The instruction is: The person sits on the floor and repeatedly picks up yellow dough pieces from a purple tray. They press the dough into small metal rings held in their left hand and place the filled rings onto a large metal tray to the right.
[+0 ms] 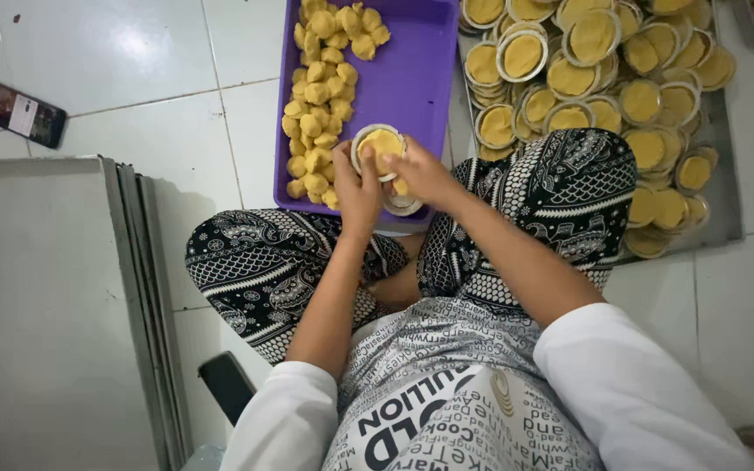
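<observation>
We see both hands meet over the near end of the purple rectangular plastic tray (412, 78): the left hand (355, 187) and the right hand (421, 173) each have their fingers curled and clamped on the rim of a small round metal tart mould filled with yellow dough (379, 146), the thumbs pressing at the dough. Just beneath it we see a short stack of empty round metal moulds (403, 206) on the tray's near edge, with a heap of small yellow dough balls (320, 96) along the tray's left side. To the right lies a grey metal baking sheet (724, 166) piled with dough-filled round moulds (595, 70), and far left on the white tiled floor (133, 52) lies a dark mobile phone (23, 113).
</observation>
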